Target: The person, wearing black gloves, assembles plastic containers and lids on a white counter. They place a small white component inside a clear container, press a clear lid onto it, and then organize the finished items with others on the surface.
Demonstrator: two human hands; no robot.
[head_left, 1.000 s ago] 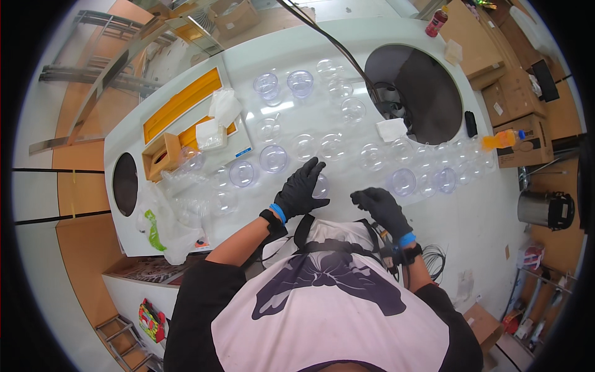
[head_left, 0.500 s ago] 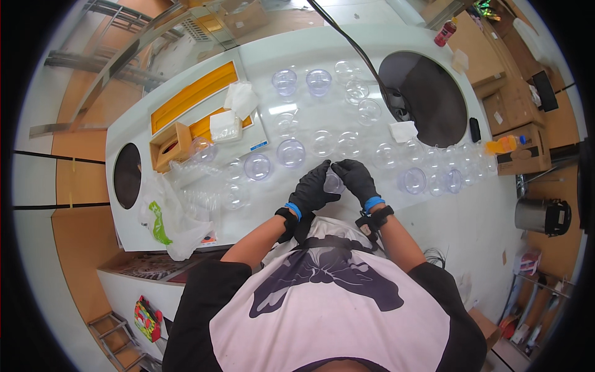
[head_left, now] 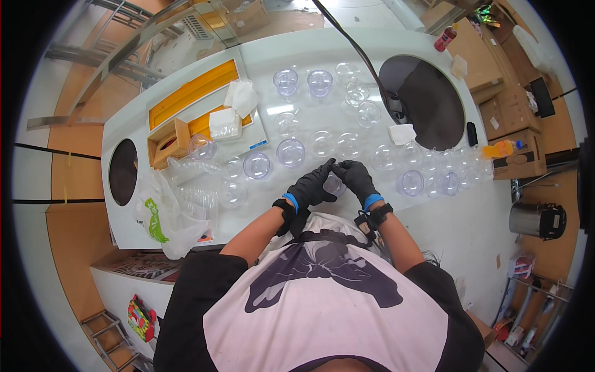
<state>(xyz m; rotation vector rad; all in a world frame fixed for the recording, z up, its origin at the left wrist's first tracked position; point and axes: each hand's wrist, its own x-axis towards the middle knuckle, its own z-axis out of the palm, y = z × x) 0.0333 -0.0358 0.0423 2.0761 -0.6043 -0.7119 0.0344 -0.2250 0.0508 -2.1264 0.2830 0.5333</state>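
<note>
My left hand (head_left: pixel 312 186), in a black glove, curls round a small clear plastic cup (head_left: pixel 334 185) near the front edge of the table. My right hand (head_left: pixel 357 179), gloved the same way, is closed at the cup's other side. The fingertips of both hands meet at its far rim, and what they pinch there is too small to make out. Just beyond my hands stand a clear round cup (head_left: pixel 290 152) with a purplish tint and a colourless one (head_left: pixel 348 145). Another tinted cup (head_left: pixel 257 165) is to the left.
Several clear cups (head_left: pixel 411 183) stand on the right of the white table (head_left: pixel 291 217). To the left are nested cups in clear plastic (head_left: pixel 197 192), a white bag (head_left: pixel 176 226), a wooden tissue box (head_left: pixel 170 146) and white napkins (head_left: pixel 225 124). A black cable (head_left: pixel 353 46) crosses the far side.
The view has shifted slightly. Both hands keep hold of the cup in nearly the same place, with little visible finger movement.
</note>
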